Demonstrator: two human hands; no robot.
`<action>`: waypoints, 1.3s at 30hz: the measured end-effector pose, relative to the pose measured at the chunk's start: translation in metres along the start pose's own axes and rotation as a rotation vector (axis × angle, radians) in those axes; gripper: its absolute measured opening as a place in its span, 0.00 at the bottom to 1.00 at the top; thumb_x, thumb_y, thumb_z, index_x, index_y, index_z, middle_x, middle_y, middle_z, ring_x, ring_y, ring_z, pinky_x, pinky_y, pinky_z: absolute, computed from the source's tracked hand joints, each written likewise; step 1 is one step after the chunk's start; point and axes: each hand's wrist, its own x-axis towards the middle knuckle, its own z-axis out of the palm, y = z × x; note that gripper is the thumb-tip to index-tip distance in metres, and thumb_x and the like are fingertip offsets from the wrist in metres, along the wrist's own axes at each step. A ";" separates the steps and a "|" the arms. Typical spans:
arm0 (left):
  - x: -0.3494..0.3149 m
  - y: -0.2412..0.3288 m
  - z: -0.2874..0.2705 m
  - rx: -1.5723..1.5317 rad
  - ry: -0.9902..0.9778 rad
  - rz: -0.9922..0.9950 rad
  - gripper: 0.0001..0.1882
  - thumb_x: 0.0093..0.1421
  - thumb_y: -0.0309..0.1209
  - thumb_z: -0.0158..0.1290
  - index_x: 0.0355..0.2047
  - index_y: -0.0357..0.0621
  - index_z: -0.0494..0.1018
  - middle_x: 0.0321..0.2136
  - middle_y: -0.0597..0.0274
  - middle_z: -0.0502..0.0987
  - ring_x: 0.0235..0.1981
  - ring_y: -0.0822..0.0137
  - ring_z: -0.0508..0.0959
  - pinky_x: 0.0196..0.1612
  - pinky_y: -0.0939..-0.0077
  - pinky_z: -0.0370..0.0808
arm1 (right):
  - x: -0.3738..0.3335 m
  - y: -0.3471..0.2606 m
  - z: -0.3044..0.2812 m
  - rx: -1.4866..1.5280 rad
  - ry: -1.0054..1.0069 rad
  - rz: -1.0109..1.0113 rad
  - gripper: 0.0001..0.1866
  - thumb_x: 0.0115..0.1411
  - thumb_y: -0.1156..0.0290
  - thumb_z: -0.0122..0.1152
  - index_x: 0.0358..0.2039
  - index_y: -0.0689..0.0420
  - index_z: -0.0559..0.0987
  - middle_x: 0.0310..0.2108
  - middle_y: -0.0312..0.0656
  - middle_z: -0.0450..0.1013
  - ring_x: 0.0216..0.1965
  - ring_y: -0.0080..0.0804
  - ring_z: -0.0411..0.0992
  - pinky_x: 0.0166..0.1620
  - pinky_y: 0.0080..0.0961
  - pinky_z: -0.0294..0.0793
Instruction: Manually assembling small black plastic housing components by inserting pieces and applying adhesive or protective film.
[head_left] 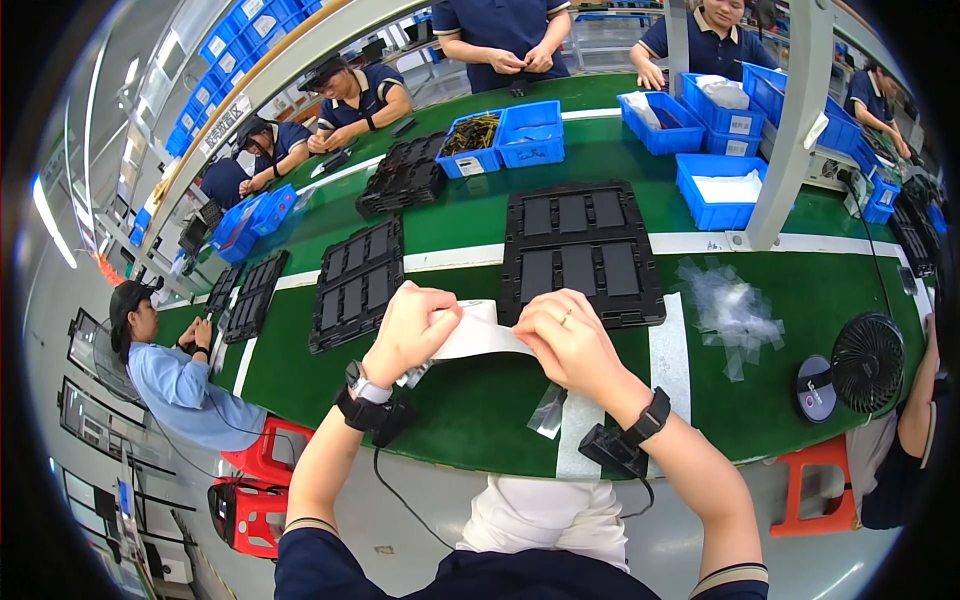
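Between my two hands a white strip of tape or backing paper [485,343] is stretched, with a wider white part behind it that may be its roll. My left hand [412,328] is closed on the strip's left end, fingers curled. My right hand [572,340] pinches the other end between thumb and fingers. Just beyond the hands lies a black tray [577,239] holding several flat dark rectangular pieces. Below my right hand a small clear plastic piece [547,411] lies near the table's front edge.
More black trays [358,280] lie to the left on the green table [455,425]. Clear film pieces [735,312] are heaped at right, near a black fan [868,362]. Blue bins [716,208] stand behind a metal post [790,140]. Co-workers [185,365] sit around the table.
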 end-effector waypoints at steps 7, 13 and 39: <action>0.008 0.003 -0.002 -0.196 0.052 -0.025 0.12 0.47 0.32 0.48 0.19 0.33 0.71 0.15 0.51 0.72 0.17 0.60 0.71 0.23 0.72 0.63 | -0.001 -0.002 -0.002 -0.113 0.041 -0.201 0.06 0.44 0.77 0.60 0.24 0.56 0.73 0.26 0.34 0.69 0.33 0.30 0.69 0.44 0.32 0.66; 0.004 -0.003 -0.006 -0.291 0.126 -0.123 0.13 0.49 0.31 0.47 0.22 0.29 0.71 0.11 0.53 0.66 0.14 0.73 0.66 0.20 0.78 0.62 | -0.001 -0.007 -0.002 -0.125 0.019 -0.298 0.06 0.43 0.78 0.60 0.24 0.56 0.74 0.27 0.34 0.70 0.32 0.29 0.68 0.43 0.30 0.67; -0.198 -0.228 -0.068 0.925 0.197 -0.745 0.17 0.57 0.44 0.47 0.37 0.44 0.72 0.34 0.53 0.75 0.39 0.55 0.72 0.39 0.56 0.64 | -0.002 0.001 0.005 0.137 0.063 0.197 0.10 0.49 0.86 0.51 0.31 0.59 0.73 0.30 0.43 0.66 0.29 0.37 0.69 0.32 0.27 0.70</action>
